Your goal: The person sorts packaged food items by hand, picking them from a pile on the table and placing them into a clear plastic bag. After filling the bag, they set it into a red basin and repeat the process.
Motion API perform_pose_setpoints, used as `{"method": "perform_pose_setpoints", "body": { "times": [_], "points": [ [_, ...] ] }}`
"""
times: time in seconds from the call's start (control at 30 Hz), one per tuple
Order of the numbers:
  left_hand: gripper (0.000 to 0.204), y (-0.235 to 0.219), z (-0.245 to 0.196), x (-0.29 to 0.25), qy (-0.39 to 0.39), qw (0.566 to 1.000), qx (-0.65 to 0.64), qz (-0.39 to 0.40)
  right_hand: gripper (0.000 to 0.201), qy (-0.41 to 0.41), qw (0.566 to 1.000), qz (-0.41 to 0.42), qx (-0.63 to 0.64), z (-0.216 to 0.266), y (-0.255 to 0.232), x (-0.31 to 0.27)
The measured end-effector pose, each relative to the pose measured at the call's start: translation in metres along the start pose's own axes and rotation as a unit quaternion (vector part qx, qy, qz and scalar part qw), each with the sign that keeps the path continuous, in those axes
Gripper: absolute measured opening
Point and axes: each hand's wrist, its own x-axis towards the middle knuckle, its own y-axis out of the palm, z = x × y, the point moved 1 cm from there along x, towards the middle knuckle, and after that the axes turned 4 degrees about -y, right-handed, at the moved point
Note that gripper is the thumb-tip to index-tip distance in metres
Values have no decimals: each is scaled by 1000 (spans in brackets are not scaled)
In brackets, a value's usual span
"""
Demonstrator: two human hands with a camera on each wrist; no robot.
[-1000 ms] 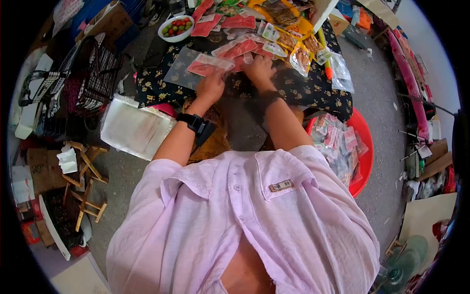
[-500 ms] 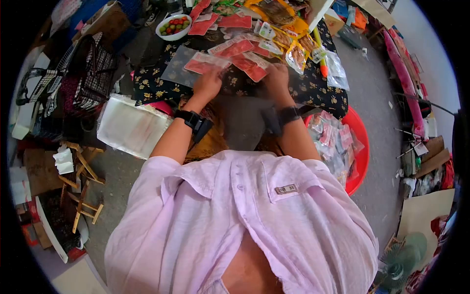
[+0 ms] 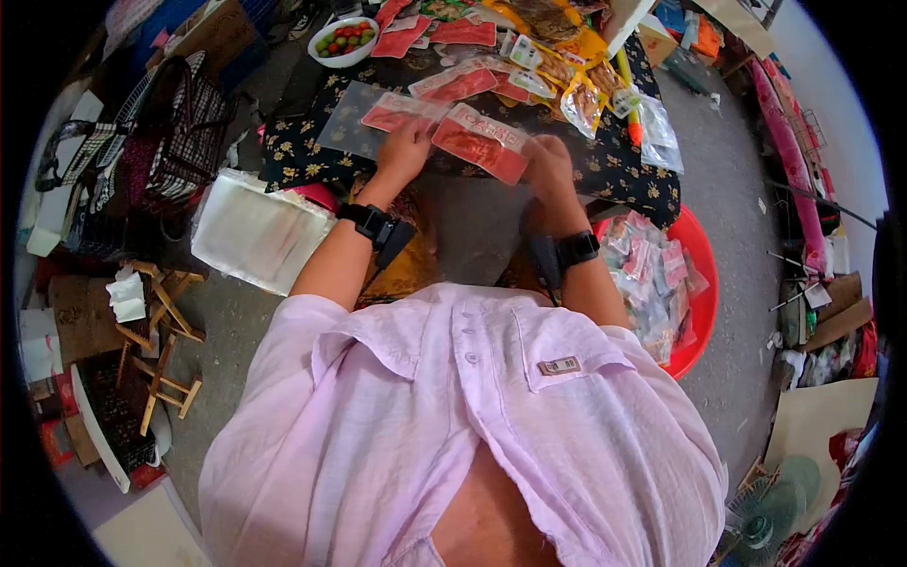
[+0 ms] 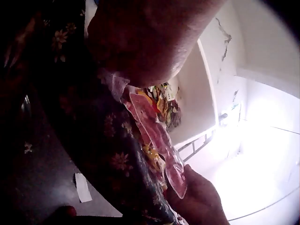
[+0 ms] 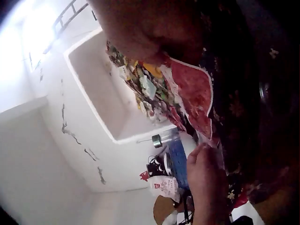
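A flat red-and-white packet (image 3: 482, 142) is held up above the near edge of the flowered table cloth (image 3: 605, 175). My right hand (image 3: 551, 168) pinches its right end; the right wrist view shows the packet (image 5: 190, 91) reaching from that hand (image 5: 150, 33) towards the other. At its left end my left hand (image 3: 403, 151) grips the edge of a clear plastic bag (image 3: 348, 128), with another red packet (image 3: 389, 111) in or under the bag. Whether the left fingers also touch the held packet is unclear.
More red packets (image 3: 453, 83) and yellow food packs (image 3: 581, 99) lie across the table's far side, beside a white bowl of small fruits (image 3: 342, 42). A red tub (image 3: 704, 321) of packets stands right; clear bags (image 3: 255, 231) lie left.
My right hand has moved right and towards the body, drawing one red packet out from the pile and lifting it. The left hand has stayed near the clear bag.
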Motion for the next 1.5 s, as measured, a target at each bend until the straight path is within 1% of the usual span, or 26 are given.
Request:
{"method": "perform_pose_setpoints", "body": {
  "times": [0.1, 0.2, 0.3, 0.4, 0.5, 0.6, 0.7, 0.73, 0.77, 0.83, 0.93, 1.03, 1.07, 1.1, 1.13, 1.23, 1.27, 1.3, 1.33, 1.37, 1.43, 1.5],
  "points": [
    [22, 1, 2, 4, -45, 998, 29, 22, 10, 50, 999, 7, -19, 11, 12, -9],
    [21, 3, 2, 4, -22, 1000, -3, -3, 10, 51, 998, 9, -27, -4, 16, -1],
    [18, 4, -7, 3, 28, 995, 89, -26, 12, 76, 996, 35, 8, -9, 19, 6],
    [17, 1, -20, 2, 62, 985, 162, -16, 12, 83, 996, 18, 20, -21, 36, 14],
    [15, 2, -29, 0, 48, 978, 202, 0, 13, 87, 995, 51, 9, -36, 53, 21],
    [16, 4, -31, -5, 40, 984, 175, -5, 11, 109, 989, 58, 78, -48, 81, 20],
    [17, 0, -29, -7, 16, 983, 180, 21, 14, 82, 992, 89, -29, -59, 86, 32],
    [17, 0, -26, -8, 20, 983, 179, 14, 15, 73, 990, 102, -63, -58, 87, 32],
    [17, 1, -23, -10, 24, 984, 178, 7, 17, 62, 986, 110, -109, -56, 85, 31],
    [17, 0, -22, -11, 29, 984, 175, 1, 22, 38, 971, 125, -200, -36, 80, 24],
    [16, -4, -25, -15, 31, 984, 173, 2, 22, 120, 982, 108, -101, -28, 78, 17],
    [15, -4, -26, -15, 31, 985, 171, 3, 19, 120, 980, 98, -124, -40, 75, 23],
    [15, -4, -26, -16, 28, 985, 168, 6, 17, 58, 978, 98, -177, -49, 75, 31],
    [15, -3, -27, -16, 27, 986, 165, 11, 15, -5, 969, 96, -230, -63, 78, 40],
    [16, -2, -27, -17, 37, 986, 162, 9, 15, -67, 953, 93, -280, -65, 84, 41],
    [16, -1, -22, -18, 62, 987, 150, -2, 10, -142, 936, 27, -319, -61, 99, 30],
    [17, 1, -20, -19, 67, 988, 142, -5, 10, -76, 965, 40, -246, -65, 101, 31],
    [17, 1, -19, -20, 73, 988, 133, -8, 10, -9, 984, 52, -169, -69, 103, 31],
    [18, 0, -18, -20, 76, 987, 138, -5, 10, 58, 992, 64, -91, -72, 104, 31],
    [19, -2, -17, -21, 80, 986, 143, -3, 12, 78, 990, 105, -43, -72, 102, 31],
    [21, -7, -16, -28, 86, 982, 166, -2, 15, 122, 973, 186, 54, -55, 101, 19],
    [23, -14, -21, -37, 96, 975, 200, -5, 18, 136, 984, 114, -7, -51, 93, 23]
  ]
}}
